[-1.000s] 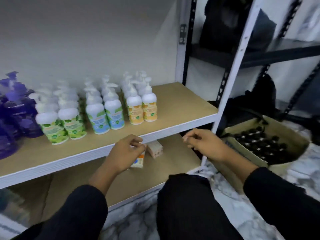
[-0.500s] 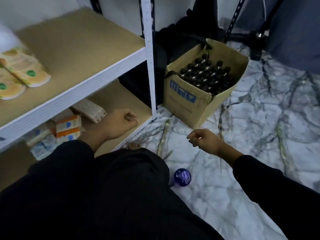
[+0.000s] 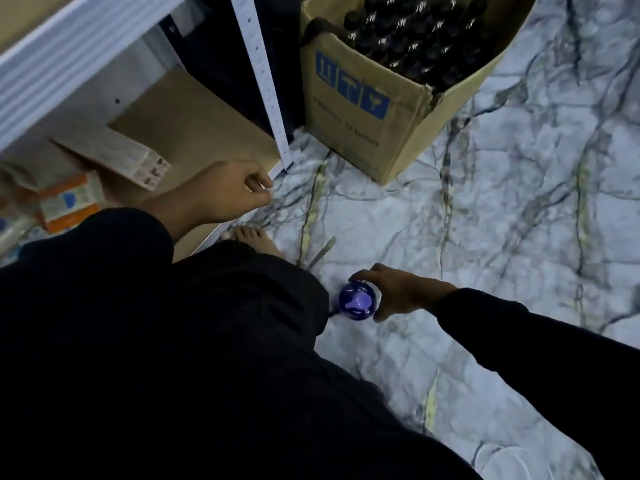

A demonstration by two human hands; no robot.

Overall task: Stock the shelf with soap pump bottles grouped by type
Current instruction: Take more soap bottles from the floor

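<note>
Purple bottle (image 3: 358, 302), grey-veined white marble floor (image 3: 502, 220), tan cardboard box (image 3: 367, 126), black sleeves (image 3: 519, 341)

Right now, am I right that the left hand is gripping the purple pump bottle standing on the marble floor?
Not quite: the head view shows the right hand gripping the purple pump bottle standing on the marble floor; the left hand is curled beside the shelf post.
</note>
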